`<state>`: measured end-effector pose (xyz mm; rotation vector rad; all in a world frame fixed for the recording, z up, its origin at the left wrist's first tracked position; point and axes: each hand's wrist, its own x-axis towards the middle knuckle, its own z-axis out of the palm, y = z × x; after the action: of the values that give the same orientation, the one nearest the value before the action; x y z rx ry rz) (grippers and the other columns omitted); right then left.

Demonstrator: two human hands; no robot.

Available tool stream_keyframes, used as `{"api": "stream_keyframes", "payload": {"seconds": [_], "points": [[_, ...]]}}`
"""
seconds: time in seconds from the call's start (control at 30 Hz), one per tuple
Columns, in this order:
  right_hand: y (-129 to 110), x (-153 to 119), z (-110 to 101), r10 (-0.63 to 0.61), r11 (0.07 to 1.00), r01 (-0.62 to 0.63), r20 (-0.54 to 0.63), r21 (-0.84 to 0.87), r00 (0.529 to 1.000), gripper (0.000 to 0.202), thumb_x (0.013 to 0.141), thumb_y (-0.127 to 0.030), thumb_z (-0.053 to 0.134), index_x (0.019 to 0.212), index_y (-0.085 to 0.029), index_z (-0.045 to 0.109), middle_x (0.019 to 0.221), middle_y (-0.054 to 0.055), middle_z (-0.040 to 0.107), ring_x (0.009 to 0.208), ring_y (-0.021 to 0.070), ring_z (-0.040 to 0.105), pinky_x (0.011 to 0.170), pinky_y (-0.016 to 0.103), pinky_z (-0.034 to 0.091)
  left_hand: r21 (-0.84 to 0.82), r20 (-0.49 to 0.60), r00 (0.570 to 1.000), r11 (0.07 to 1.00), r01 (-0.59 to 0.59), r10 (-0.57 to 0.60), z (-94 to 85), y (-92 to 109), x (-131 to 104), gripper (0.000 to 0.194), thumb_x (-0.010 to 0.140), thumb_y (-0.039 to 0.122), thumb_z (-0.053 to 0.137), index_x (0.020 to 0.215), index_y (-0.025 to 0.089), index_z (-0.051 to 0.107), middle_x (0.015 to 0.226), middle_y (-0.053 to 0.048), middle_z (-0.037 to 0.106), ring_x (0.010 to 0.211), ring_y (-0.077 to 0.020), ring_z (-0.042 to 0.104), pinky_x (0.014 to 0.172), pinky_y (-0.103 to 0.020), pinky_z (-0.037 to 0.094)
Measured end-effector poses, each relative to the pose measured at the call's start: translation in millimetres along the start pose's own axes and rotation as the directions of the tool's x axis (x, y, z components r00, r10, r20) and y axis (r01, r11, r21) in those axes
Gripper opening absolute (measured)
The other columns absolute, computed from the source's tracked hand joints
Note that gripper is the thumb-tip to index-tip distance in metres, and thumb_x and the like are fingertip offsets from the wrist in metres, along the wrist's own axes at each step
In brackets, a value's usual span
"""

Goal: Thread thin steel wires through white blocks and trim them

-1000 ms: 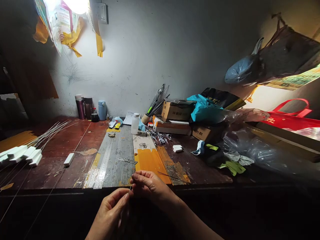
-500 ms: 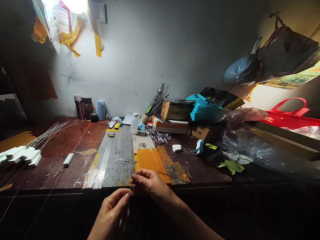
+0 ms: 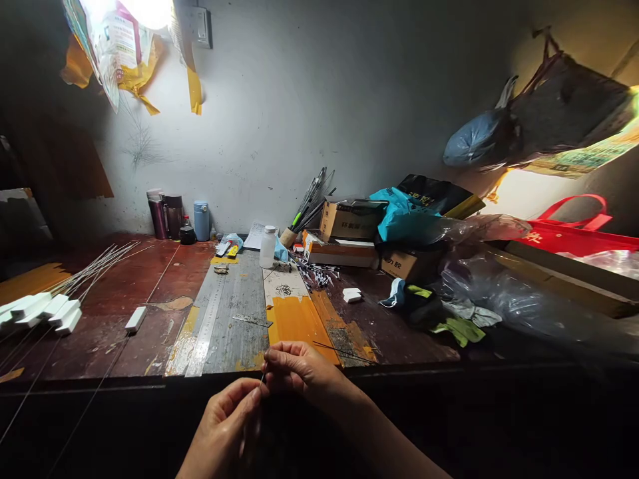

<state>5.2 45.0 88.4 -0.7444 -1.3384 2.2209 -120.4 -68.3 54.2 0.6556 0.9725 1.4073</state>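
My left hand [image 3: 224, 416] and my right hand [image 3: 305, 372] meet just in front of the table edge. Both are closed in pinches on a thin rod [image 3: 263, 379], of which only a short dark stretch shows between the fingertips. My left thumb and forefinger grip it lower down. Higher up, my right thumb and fingers press on its upper part, so that its tip is hidden. Beyond my right hand, a few thin black rods [image 3: 344, 352] lie across the table edge. A small pointed metal blade [image 3: 252, 321] lies behind my hands.
Thin rods with white blocks [image 3: 64, 313] lie on the left; another white block [image 3: 136, 320] lies nearer the middle. A steel ruler [image 3: 208, 326], a white plastic bottle [image 3: 267, 248], small black-and-white parts [image 3: 322, 276], cardboard boxes [image 3: 352, 219] and gloves [image 3: 459, 329] cover the table.
My right hand has sunk slightly and its fingers have shifted a little on the rod. My left hand stays almost in place, still pinching. The view has moved very slightly.
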Motion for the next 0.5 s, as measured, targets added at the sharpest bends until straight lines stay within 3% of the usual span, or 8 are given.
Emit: {"api": "stream_keyframes", "payload": {"seconds": [0.27, 0.4, 0.5], "points": [[3.9, -9.9, 6.8, -0.11, 0.972, 0.098, -0.045, -0.214, 0.993, 0.037, 0.066, -0.043, 0.08, 0.077, -0.01, 0.066, 0.069, 0.002, 0.067, 0.061, 0.0105, 0.061, 0.065, 0.024, 0.046, -0.097, -0.004, 1.0, 0.995, -0.013, 0.013, 9.4, 2.1, -2.2, 0.028, 0.069, 0.04, 0.077, 0.085, 0.018, 0.073, 0.065, -0.001, 0.065, 0.065, -0.0155, 0.058, 0.066, -0.026, 0.045], [2.3, -11.8, 7.7, -0.09, 0.973, 0.082, -0.03, -0.214, 0.995, 0.036, 0.063, -0.041, 0.081, 0.077, -0.011, 0.066, 0.067, 0.0, 0.065, 0.061, 0.0097, 0.059, 0.066, 0.023, 0.045, -0.123, -0.033, 0.999, 0.992, -0.007, 0.003, 10.7, -1.7, 3.5, 0.032, 0.072, 0.042, 0.074, 0.093, 0.018, 0.071, 0.057, 0.003, 0.06, 0.047, -0.0099, 0.051, 0.052, -0.022, 0.04], [-7.5, -12.2, 6.6, -0.065, 0.979, 0.047, -0.087, -0.196, 0.994, 0.038, 0.063, -0.045, 0.08, 0.078, -0.014, 0.063, 0.061, -0.003, 0.061, 0.053, 0.0083, 0.055, 0.057, 0.022, 0.042, -0.125, -0.002, 0.999, 0.991, 0.037, -0.038, 9.3, -9.7, 6.3, 0.035, 0.069, 0.04, 0.077, 0.094, 0.017, 0.069, 0.06, 0.001, 0.063, 0.051, -0.0095, 0.054, 0.052, -0.02, 0.04]]}}
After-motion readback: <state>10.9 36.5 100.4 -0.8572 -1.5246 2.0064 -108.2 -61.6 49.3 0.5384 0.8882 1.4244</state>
